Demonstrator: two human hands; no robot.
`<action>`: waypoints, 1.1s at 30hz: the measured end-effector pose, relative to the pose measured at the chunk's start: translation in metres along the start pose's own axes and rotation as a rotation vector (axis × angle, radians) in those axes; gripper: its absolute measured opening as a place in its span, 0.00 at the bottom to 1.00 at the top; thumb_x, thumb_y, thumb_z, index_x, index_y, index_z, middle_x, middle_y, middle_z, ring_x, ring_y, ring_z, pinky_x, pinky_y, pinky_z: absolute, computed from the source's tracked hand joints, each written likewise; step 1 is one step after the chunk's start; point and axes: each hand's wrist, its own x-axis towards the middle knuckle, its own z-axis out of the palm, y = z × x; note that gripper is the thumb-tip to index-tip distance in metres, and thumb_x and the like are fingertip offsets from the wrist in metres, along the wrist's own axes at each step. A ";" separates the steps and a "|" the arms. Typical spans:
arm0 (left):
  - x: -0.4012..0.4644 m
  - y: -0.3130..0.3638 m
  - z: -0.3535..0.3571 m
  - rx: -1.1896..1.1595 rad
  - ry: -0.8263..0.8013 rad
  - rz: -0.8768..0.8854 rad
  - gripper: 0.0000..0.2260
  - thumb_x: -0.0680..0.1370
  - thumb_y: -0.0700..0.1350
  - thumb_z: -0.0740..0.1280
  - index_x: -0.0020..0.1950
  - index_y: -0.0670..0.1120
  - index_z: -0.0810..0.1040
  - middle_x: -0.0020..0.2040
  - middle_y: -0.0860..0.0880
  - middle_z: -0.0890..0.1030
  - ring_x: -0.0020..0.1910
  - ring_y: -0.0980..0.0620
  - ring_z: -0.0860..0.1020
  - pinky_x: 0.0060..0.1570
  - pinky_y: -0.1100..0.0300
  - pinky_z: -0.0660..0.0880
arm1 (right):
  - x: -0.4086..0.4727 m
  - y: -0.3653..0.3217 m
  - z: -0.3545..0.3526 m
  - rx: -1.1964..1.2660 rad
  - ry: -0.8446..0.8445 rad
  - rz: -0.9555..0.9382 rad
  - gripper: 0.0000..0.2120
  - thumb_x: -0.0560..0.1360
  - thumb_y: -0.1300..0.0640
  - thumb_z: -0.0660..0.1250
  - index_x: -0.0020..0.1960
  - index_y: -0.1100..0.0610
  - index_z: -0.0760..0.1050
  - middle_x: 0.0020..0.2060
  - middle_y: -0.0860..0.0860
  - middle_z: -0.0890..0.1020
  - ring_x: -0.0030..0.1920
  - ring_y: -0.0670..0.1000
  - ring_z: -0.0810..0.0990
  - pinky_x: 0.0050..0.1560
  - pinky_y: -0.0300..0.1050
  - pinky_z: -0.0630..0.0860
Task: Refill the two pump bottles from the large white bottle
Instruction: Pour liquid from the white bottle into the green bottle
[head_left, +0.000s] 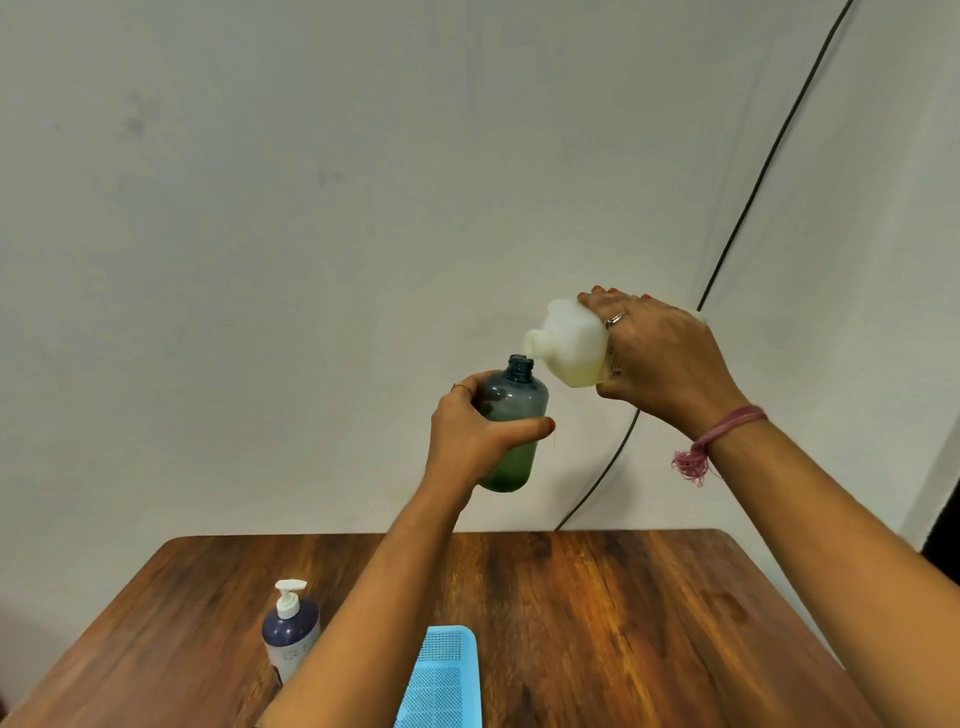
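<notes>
My left hand (470, 434) grips a translucent blue-grey pump bottle (511, 415) held high above the table, its neck open with no pump on it. Greenish liquid fills its lower part. My right hand (660, 358) grips the large white bottle (569, 345), tipped steeply with its open mouth just above and right of the blue bottle's neck. No stream of liquid is plainly visible. A second pump bottle (291, 631), dark blue with a white pump head, stands on the wooden table (623, 623) at the front left.
A light blue perforated plastic tray (441, 680) lies at the table's front edge, between my forearms. A black cable (769, 161) runs down the pale wall behind the table. A dark stain marks the table's right side.
</notes>
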 end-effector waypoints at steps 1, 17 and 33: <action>0.000 0.000 0.000 -0.002 -0.001 -0.001 0.32 0.60 0.46 0.81 0.61 0.52 0.73 0.56 0.52 0.78 0.53 0.52 0.78 0.52 0.54 0.79 | -0.001 -0.001 0.000 0.003 -0.001 0.010 0.38 0.53 0.59 0.81 0.63 0.62 0.76 0.55 0.59 0.82 0.51 0.59 0.83 0.47 0.54 0.80; -0.013 -0.014 -0.013 0.018 -0.009 -0.018 0.34 0.59 0.49 0.82 0.63 0.50 0.74 0.57 0.52 0.79 0.55 0.52 0.78 0.54 0.53 0.78 | -0.041 -0.018 0.022 0.520 -0.149 0.472 0.36 0.61 0.52 0.78 0.66 0.53 0.68 0.47 0.48 0.77 0.43 0.50 0.75 0.32 0.34 0.68; -0.105 -0.131 -0.084 0.174 -0.140 -0.176 0.36 0.60 0.46 0.81 0.66 0.48 0.72 0.58 0.52 0.78 0.56 0.54 0.77 0.49 0.67 0.77 | -0.186 -0.123 0.084 0.991 -0.191 1.059 0.33 0.61 0.55 0.80 0.63 0.54 0.71 0.51 0.47 0.78 0.50 0.47 0.78 0.41 0.36 0.77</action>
